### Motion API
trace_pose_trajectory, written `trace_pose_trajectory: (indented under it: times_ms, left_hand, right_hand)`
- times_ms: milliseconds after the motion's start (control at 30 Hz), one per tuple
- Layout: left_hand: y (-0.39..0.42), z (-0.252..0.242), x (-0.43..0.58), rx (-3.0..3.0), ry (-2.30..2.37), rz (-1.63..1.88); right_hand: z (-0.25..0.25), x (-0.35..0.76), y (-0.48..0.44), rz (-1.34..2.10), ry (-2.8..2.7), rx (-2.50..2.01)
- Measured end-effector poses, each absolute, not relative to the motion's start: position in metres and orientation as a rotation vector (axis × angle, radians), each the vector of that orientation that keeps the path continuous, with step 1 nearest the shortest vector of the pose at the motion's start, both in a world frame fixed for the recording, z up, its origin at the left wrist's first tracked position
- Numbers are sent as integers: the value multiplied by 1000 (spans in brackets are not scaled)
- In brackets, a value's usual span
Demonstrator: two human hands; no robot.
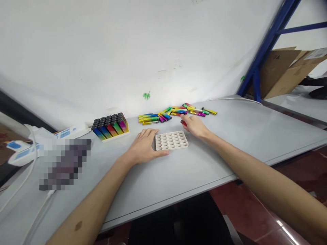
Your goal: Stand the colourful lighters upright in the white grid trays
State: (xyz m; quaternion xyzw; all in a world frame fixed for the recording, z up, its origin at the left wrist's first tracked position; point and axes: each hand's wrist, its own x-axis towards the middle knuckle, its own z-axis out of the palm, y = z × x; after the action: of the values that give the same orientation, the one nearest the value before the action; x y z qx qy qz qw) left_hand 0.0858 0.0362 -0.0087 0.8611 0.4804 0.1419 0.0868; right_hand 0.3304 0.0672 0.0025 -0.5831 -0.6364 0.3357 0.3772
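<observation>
White slotted tray point(176, 148) sits on the worktop point(255, 126), left hand point(144, 146) with fingers spread round it, right hand point(195, 126) pinching a red lighter point(183, 123), so probably pick-up stage, next move needing slot alignment.

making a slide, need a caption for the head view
Left hand at a white slotted tray; right hand holding a lighter near scattered lighters.

A white slotted tray point(171, 140) lies near multicoloured lighters point(179, 111).
</observation>
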Motion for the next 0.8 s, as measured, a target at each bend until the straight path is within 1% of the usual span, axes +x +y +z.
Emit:
trace_pose_trajectory:
  times_ms: [200, 367, 633, 800]
  left_hand:
    - [39, -10, 86, 2609, 1419, 474]
    - [36, -8, 93, 2621, 1376, 504]
    - [30, -7, 102, 2642, 1268, 560]
    - [28, -7, 106, 2673, 1233, 516]
  right_hand:
    - [1, 331, 69, 919, -1598, -1389]
    - [3, 328, 65, 897, -1574, -1373]
    - [3, 318, 58, 1007, -1722, -1000]
    - [6, 314, 53, 1055, -1764, -842]
